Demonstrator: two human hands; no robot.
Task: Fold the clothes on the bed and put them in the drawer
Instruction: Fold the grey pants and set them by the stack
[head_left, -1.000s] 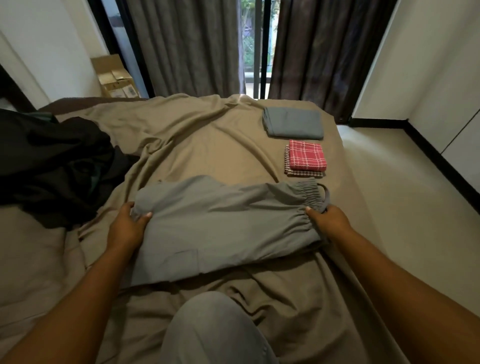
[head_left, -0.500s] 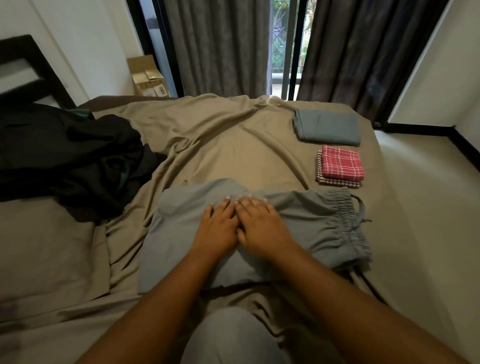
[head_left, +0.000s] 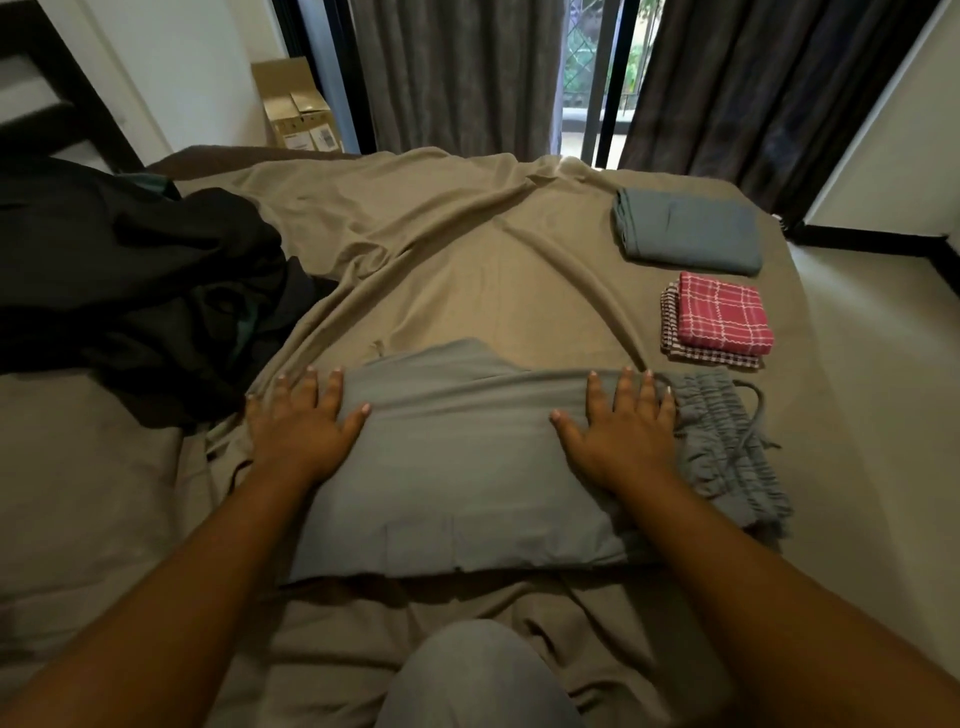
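Grey trousers (head_left: 457, 467) lie folded across the tan bed sheet (head_left: 467, 270) in front of me, elastic waistband and drawstring at the right. My left hand (head_left: 301, 421) presses flat on their left end, fingers spread and partly on the sheet. My right hand (head_left: 618, 431) presses flat beside the waistband, fingers straight. A folded grey garment (head_left: 685, 231) and a folded red checked cloth (head_left: 719, 314) on another checked cloth lie at the bed's far right. A heap of black clothes (head_left: 130, 280) lies at the left.
A cardboard box (head_left: 298, 106) stands against the wall behind the bed. Dark curtains (head_left: 457, 73) hang across a glass door. Pale floor (head_left: 878, 364) runs along the bed's right side. My knee (head_left: 478, 675) rests at the near edge.
Both hands were together at the middle of the trousers; they have slid apart, left hand to the left end, right hand toward the waistband, flattening the cloth.
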